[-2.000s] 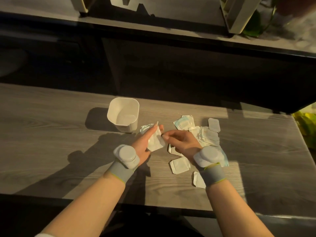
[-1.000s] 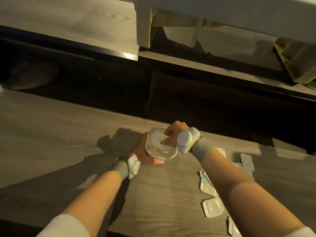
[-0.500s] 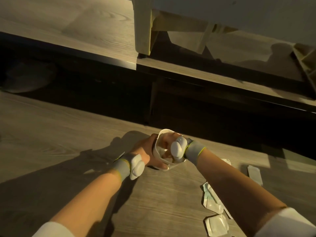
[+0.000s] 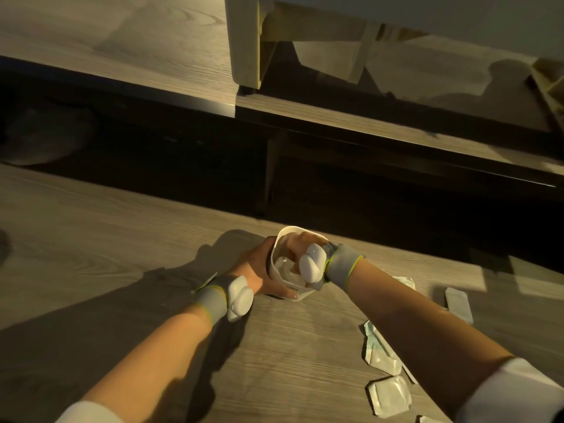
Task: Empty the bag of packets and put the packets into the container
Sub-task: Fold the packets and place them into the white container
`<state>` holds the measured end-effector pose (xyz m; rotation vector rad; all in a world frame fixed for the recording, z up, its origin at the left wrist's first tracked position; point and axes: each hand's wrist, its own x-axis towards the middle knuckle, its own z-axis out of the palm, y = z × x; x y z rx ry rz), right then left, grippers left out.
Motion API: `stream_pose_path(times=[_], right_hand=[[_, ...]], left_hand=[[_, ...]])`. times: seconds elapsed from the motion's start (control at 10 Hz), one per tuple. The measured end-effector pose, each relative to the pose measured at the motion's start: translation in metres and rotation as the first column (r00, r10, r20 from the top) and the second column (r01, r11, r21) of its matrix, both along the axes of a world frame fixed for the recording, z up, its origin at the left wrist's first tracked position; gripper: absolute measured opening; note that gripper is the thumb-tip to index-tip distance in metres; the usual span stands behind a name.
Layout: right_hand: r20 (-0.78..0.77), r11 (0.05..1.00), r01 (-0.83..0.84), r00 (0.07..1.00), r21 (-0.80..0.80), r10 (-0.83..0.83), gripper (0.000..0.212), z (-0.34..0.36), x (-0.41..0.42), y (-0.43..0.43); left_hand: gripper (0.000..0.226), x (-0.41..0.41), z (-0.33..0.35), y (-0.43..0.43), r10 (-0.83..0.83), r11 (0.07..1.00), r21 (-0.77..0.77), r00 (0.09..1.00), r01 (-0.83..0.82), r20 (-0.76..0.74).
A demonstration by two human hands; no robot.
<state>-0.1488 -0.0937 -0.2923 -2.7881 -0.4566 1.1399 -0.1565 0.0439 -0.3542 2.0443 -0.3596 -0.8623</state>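
A small white container (image 4: 285,293) is tilted toward me on the wooden table (image 4: 122,245). My left hand (image 4: 258,270) grips its left wall. My right hand (image 4: 300,242) is pushed inside it, fingers hidden, pressing on white packets (image 4: 282,267) in the container; whether it grips one I cannot tell. Loose white packets (image 4: 387,392) lie on the table to the right, under my right forearm, with one more packet (image 4: 457,303) farther right. The bag is not distinguishable.
A dark gap (image 4: 366,190) runs behind the table's far edge. Beyond it is a wooden floor with a pale furniture leg (image 4: 244,41). Both wrists wear grey bands with white devices.
Both hands went from handling a packet on the table to the container. The left hand took hold of it and tilted it; the right hand has sunk deeper inside. My view shifted left.
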Motion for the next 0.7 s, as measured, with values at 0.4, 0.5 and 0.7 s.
stream_pose_path(times=[0.4, 0.5, 0.7], right_hand=[[0.109, 0.990, 0.127, 0.985, 0.067, -0.134, 0.042, 0.003, -0.004, -0.006], [0.115, 0.896, 0.308, 0.926, 0.320, -0.359, 0.032, 0.016, -0.017, -0.024], [0.016, 0.383, 0.601, 0.524, 0.702, -0.852, 0.018, 0.022, -0.086, -0.092]], left_hand=[[0.106, -0.011, -0.018, -0.001, 0.009, 0.999, -0.037, 0.997, -0.007, 0.075], [0.106, -0.018, -0.030, 0.001, 0.050, 0.997, -0.062, 0.984, -0.040, 0.171], [0.100, -0.049, -0.033, 0.008, 0.216, 0.966, 0.093, 0.950, -0.242, 0.226]])
